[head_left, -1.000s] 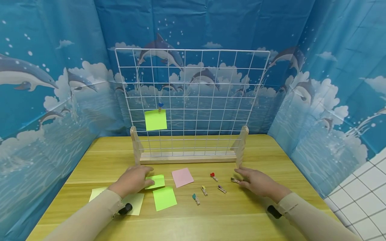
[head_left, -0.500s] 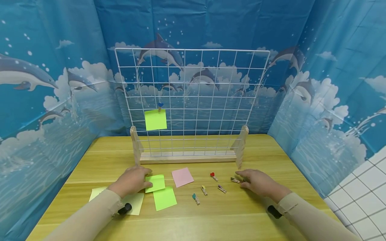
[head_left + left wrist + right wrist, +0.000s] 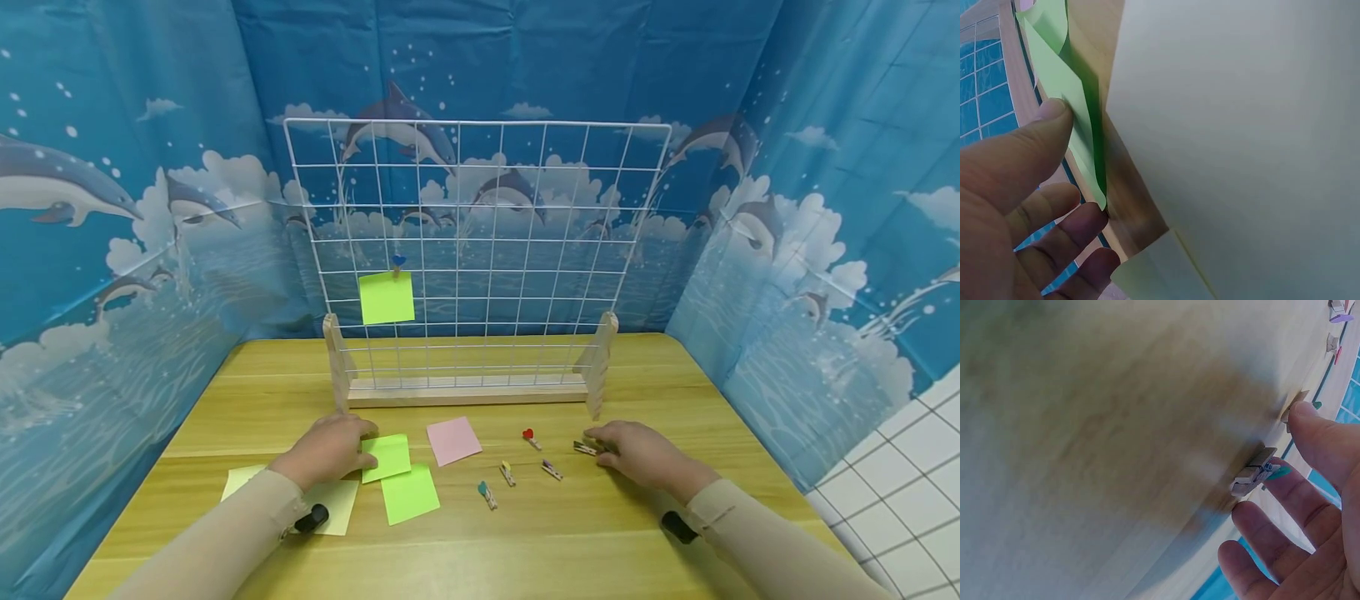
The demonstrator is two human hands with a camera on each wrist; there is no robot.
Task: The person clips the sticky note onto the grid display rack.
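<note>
A blue dolphin-print backdrop [image 3: 480,50] spreads behind the bench [image 3: 465,554], and on the bench stands one white wire grid [image 3: 491,241] in a wooden stand [image 3: 468,400]. My two forearms, in beige sleeves [image 3: 221,533], reach forward and inward from the lower corners, a black device [image 3: 678,527] under each wrist. My left hand [image 3: 330,450] is low, palm turned inward, its fingers apart and loosely bent; the thumb tip overlaps the edge of the upper green note [image 3: 392,457], though I cannot tell how firmly it touches. My right hand [image 3: 641,454] mirrors it on the other side, thumb and fingers apart.

Pale yellow paper [image 3: 341,504] lies under my left forearm; I cannot tell whether it is one sheet or two. I count three green notes: the upper one, the lower green note [image 3: 410,496] it overlaps, and the hung green note [image 3: 387,298] on the grid. One pink note [image 3: 453,442] lies near them.

Seven clips, smallest of all: the blue clip [image 3: 398,263] on the grid; red [image 3: 531,438], yellow [image 3: 507,474], purple [image 3: 552,470] and teal [image 3: 487,495] ones between my hands; the dark clip [image 3: 585,448] beside my right thumb; and the green-topped clip [image 3: 1255,472] between that thumb and the other fingers.
</note>
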